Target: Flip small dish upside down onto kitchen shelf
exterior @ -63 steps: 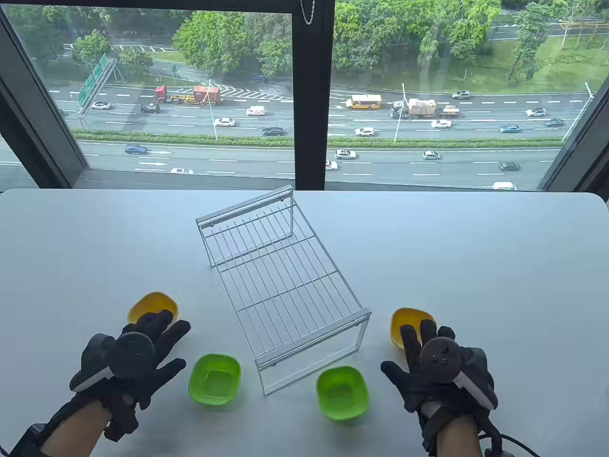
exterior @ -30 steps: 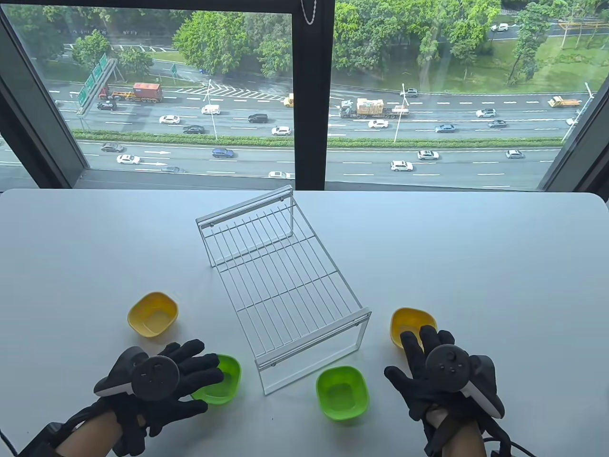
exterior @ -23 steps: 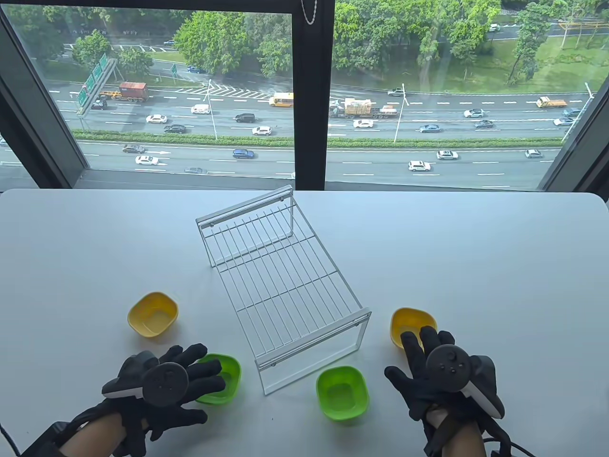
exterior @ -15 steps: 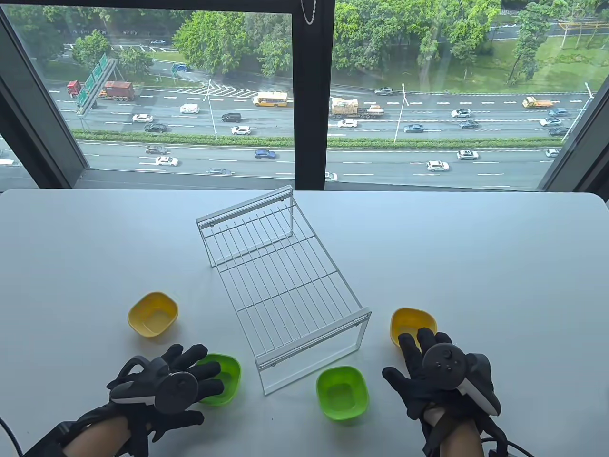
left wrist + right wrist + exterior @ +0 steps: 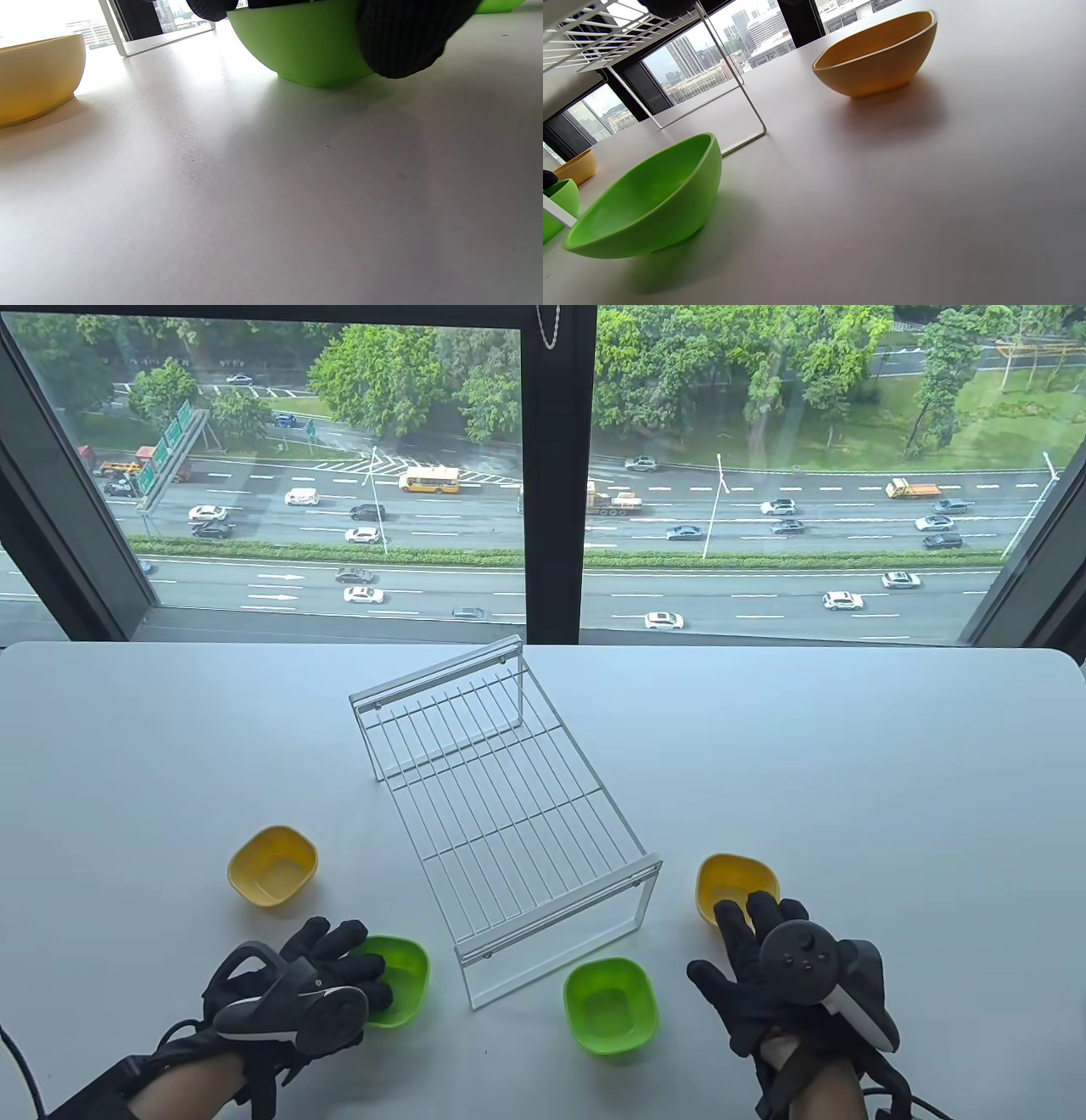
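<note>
— So where do the hands stand?

— Left hand [image 5: 293, 984] is on the near-left green dish [image 5: 399, 980]. From above its fingers [image 5: 339, 940] reach over the rim nearest the person, and the left wrist view shows a gloved fingertip [image 5: 398, 42] pressed against the outer wall, low down near the foot. I judge it a grip around the rim, though the dish sits flat on the surface [image 5: 848, 780], upright, mouth up.

— And the right?

— Right hand [image 5: 764, 967] lies spread and holds nothing, fingers apart, their tips overlapping the near edge of a yellow dish [image 5: 734, 882] from above. Whether they touch it I cannot tell.

— Which way does the shelf lie from the gripped dish?

— Ahead and to the right. The kitchen shelf [image 5: 509, 814] is a white wire rack standing on legs, its long axis running from near-right to far-left, and its near corner is just beside the green dish. The left hand is plainly the nearer one for this dish.

— So the move?

— Probably lift, roll the wrist to turn the mouth down, then carry it up and rightward onto the wire top, which stands higher than the dish rim.

— Anything else about?

— A second green dish [image 5: 611, 1005] between the hands, and another yellow dish [image 5: 271, 865] just beyond the left hand.
</note>
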A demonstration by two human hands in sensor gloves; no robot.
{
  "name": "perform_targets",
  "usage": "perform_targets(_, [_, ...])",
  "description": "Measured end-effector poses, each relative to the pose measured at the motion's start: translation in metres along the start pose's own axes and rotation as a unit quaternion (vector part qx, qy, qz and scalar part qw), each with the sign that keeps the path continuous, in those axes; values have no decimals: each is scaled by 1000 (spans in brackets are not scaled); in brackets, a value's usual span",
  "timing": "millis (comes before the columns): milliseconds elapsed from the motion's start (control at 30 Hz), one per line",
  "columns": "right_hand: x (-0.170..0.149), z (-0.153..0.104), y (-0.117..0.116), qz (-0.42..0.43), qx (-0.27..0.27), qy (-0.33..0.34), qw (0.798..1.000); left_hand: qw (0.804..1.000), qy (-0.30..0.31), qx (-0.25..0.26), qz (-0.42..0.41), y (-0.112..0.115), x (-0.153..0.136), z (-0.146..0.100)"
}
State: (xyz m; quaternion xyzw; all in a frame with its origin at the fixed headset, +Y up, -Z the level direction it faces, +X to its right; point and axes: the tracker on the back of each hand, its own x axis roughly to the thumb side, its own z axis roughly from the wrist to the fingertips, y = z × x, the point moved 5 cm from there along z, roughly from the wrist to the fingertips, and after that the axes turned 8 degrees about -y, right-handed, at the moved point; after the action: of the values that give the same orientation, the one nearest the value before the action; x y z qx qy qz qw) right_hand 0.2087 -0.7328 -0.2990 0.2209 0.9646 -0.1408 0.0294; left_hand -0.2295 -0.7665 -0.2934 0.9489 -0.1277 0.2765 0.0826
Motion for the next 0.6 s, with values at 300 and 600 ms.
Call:
perform_targets(300, [-3,-1,3,2,-7,-5,1000,998,-13,56,-16,-13,-10,-4])
perform_targets(600, [-4,1,5,1,-9,-7,1000,997,-6,78,-29,-22,-15,-6])
